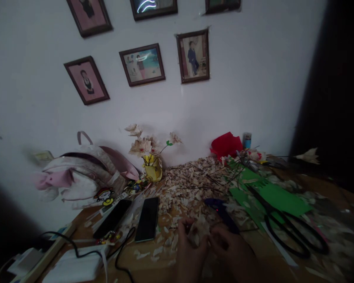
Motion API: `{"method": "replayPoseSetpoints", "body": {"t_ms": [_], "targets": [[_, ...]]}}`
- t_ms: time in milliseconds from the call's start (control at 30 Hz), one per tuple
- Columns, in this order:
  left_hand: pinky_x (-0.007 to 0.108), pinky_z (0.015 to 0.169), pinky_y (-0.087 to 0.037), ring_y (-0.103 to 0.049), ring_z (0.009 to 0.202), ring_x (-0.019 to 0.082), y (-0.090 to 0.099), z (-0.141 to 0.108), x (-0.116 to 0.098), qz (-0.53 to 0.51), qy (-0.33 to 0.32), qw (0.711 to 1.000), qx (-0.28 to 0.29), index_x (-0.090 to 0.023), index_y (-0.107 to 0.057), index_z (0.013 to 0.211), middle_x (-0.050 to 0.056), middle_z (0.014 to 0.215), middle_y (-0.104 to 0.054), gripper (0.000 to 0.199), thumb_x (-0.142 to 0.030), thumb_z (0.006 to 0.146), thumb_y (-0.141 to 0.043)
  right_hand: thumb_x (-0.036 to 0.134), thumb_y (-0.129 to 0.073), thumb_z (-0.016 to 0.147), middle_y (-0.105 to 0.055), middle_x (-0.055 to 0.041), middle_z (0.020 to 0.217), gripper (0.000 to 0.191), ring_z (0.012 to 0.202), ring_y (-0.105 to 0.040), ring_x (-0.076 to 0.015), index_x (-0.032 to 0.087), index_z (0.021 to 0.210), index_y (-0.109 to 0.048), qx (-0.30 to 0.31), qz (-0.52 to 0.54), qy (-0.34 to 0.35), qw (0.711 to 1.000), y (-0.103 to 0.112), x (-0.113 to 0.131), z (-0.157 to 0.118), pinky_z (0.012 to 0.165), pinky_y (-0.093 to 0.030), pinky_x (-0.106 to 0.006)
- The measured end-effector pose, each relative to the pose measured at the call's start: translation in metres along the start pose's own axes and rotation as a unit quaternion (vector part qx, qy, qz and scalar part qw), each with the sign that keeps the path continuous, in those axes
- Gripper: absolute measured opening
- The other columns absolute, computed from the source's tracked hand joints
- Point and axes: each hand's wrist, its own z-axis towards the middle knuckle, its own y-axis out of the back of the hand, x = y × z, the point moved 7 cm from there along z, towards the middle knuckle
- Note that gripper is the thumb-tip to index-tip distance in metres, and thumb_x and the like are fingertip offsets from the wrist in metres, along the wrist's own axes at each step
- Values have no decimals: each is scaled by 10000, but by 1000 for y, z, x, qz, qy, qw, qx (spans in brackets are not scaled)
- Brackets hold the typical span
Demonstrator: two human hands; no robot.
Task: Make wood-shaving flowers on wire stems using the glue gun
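Observation:
Low in the middle of the view, my left hand (190, 251) pinches a pale handmade flower (201, 228) built of thin, papery petals. My right hand (228, 245) meets it from the right, fingers closed at the flower's edge; whether they grip a petal or the stem is too dim to tell. A thin dark stem shows just right of that hand. Behind the right hand lies a dark blue glue gun (224, 215) with a small red light. A heap of loose, pale petal flakes (188, 182) spreads over the wooden table beyond both hands.
Black-handled scissors (283, 220) lie on green sheets (283, 196) at right, near crumpled red paper (226, 145). A yellow cup (153, 171) holds finished flowers. Two phones (147, 220), a white box (75, 265), cables and a pale backpack (85, 173) occupy the left. Framed pictures hang behind.

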Motion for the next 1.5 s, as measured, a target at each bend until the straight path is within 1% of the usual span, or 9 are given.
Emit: {"method": "replayPoseSetpoints", "body": {"t_ms": [167,433,633,767,867,1000,1167,1267,1500], "targets": [[251,763,-458,-570,789,153,3,1,-2,11,28,1000,2,-228,-451,853,-5,828,-552,361,-193,563,-664,502,-429,764,-610,-16,621,335,619,-575,-190,208,729,-586,5,-1,-20,1000,1,-1,2,592,-388,-271],[256,674,-445,-564,682,161,12,11,9,-5,62,998,-31,-228,-442,854,-16,725,-570,400,-328,554,-688,441,-366,797,-661,-55,738,416,717,-612,-216,210,1027,-625,4,53,21,998,-3,-1,-2,696,-448,-322],[248,659,-450,-579,662,163,12,12,13,-19,86,996,-27,-231,-448,817,-25,694,-570,409,-380,540,-709,435,-406,810,-691,-54,918,358,885,-624,-216,247,993,-649,16,113,56,992,0,5,-4,806,-466,-304],[261,685,-456,-583,678,174,11,8,6,-5,81,997,-14,-241,-454,813,-33,675,-564,365,-358,563,-694,430,-442,792,-693,-63,974,349,922,-625,-215,231,972,-665,18,181,37,983,-4,1,-1,824,-473,-301],[261,712,-446,-573,703,170,12,4,2,9,62,998,-24,-242,-461,848,-25,720,-569,337,-332,595,-665,423,-495,750,-709,-72,891,330,917,-628,-230,204,912,-680,-7,241,10,971,-6,-6,1,834,-472,-315],[257,710,-440,-553,712,160,10,2,2,-13,41,999,-28,-235,-451,882,-15,759,-564,325,-310,627,-639,449,-542,694,-702,-63,731,334,783,-647,-242,190,856,-678,-6,280,-19,960,-8,-9,2,687,-507,-315],[227,672,-431,-521,710,142,15,7,1,-20,11,999,-45,-229,-440,846,-34,745,-504,332,-315,613,-661,432,-538,716,-710,-73,902,327,914,-629,-236,197,894,-679,-17,268,-10,963,-4,-9,3,804,-484,-318],[208,627,-419,-485,657,121,17,11,6,-27,19,998,-47,-235,-417,833,-50,718,-464,345,-356,623,-663,437,-504,746,-709,-70,889,342,883,-636,-231,195,915,-675,-21,234,-4,972,-4,-11,3,785,-487,-315],[225,636,-418,-519,661,132,17,17,26,-64,72,995,-10,-241,-394,875,-36,736,-498,389,-453,660,-639,405,-518,722,-671,-19,665,270,640,-616,-187,208,833,-667,-32,195,-4,980,1,-11,2,584,-478,-262]]}}
